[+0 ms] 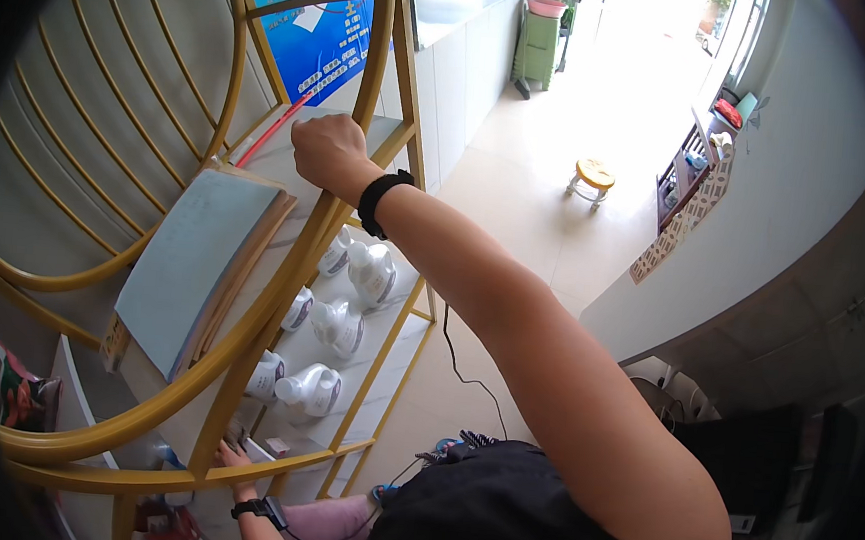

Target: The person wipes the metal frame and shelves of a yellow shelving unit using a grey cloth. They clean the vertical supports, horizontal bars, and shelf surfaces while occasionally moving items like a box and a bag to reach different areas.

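My right hand [329,151], a black band at its wrist, is curled over the marble-patterned upper shelf of a gold metal rack [404,144]. A thin red rod [270,134] lies beside it; whether the fingers hold anything is hidden. Below it on that shelf rests a stack of papers or folders with a pale blue cover [197,253]. My left hand [233,458], wearing a black strap device, reaches in at the rack's lower rail. Its fingers are beside a white flat object [257,450] and a small box [277,446]; its grip is unclear.
Several white handled bottles [371,272] stand on the lower shelf. A blue poster [320,44] is behind the rack. A dark cable [462,377] runs across the floor. Farther off are a stool with a yellow seat [595,174] and green stacked items under a pink basin [546,7].
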The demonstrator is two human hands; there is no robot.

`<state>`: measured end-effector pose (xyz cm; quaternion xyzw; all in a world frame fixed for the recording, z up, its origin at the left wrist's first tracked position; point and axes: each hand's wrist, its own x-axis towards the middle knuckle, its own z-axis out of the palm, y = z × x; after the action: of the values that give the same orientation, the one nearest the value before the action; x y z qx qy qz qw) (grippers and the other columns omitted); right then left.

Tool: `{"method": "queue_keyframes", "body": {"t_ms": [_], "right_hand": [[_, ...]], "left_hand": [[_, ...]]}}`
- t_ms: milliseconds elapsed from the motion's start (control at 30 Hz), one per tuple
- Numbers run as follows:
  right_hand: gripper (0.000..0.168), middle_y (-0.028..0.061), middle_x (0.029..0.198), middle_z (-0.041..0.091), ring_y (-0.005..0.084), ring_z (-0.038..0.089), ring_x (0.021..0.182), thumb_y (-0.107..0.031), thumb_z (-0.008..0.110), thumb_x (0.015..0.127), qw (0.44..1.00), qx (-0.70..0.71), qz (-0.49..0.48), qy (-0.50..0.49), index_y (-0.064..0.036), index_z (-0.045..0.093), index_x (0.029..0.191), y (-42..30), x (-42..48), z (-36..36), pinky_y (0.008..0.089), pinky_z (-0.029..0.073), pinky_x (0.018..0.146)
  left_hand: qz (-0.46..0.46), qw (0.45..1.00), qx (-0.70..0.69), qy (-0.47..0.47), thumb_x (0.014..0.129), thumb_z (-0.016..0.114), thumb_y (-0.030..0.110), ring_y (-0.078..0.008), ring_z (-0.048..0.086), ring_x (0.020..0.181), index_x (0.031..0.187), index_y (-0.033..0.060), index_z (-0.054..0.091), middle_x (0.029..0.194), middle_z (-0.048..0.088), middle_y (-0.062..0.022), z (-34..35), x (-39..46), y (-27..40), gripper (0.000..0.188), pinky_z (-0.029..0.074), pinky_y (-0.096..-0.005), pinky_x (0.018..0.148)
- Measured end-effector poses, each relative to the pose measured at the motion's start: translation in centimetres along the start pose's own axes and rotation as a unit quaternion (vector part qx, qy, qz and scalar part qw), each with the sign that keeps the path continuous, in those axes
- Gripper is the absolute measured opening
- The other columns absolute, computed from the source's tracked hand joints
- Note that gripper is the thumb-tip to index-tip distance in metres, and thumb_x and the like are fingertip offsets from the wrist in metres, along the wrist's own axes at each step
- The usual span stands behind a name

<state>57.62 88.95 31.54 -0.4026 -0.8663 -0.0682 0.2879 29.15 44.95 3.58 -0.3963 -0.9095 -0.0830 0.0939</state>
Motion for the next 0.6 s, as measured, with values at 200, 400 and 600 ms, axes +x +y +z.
{"method": "queue_keyframes", "body": {"t_ms": [200,400,600], "right_hand": [[0.010,0.0109,0.070,0.065,0.0303,0.065,0.068,-0.015,0.058,0.077,1.000,0.006,-0.005,0.007,-0.006,0.061,0.073,0.2,0.0,0.2,0.0411,0.051,0.058],[0.013,0.0122,0.078,0.068,0.0313,0.067,0.075,-0.017,0.058,0.077,1.000,0.017,0.008,-0.018,-0.008,0.066,0.080,0.2,-0.2,-0.4,0.0410,0.053,0.063],[0.018,0.0116,0.085,0.069,0.0317,0.068,0.079,-0.020,0.054,0.082,0.998,-0.003,0.017,-0.059,-0.009,0.066,0.088,0.1,0.0,-1.2,0.0425,0.054,0.065]], "left_hand": [[-0.010,0.999,-0.044,0.009,0.080,0.064,0.010,-0.0434,0.040,0.125,0.140,0.0078,0.035,0.139,0.036,-0.0248,0.3,-3.8,0.7,0.067,0.035,-0.0465,0.103],[-0.066,0.994,-0.043,-0.071,0.081,0.064,0.008,-0.0457,0.040,0.121,0.142,0.0055,0.032,0.135,0.038,-0.0296,-2.2,-7.9,3.1,0.069,0.036,-0.0466,0.102],[-0.034,0.999,-0.041,0.000,0.079,0.070,0.011,-0.0463,0.035,0.127,0.142,0.0062,0.029,0.142,0.030,-0.0282,-2.1,-11.0,3.5,0.075,0.033,-0.0509,0.104]]}}
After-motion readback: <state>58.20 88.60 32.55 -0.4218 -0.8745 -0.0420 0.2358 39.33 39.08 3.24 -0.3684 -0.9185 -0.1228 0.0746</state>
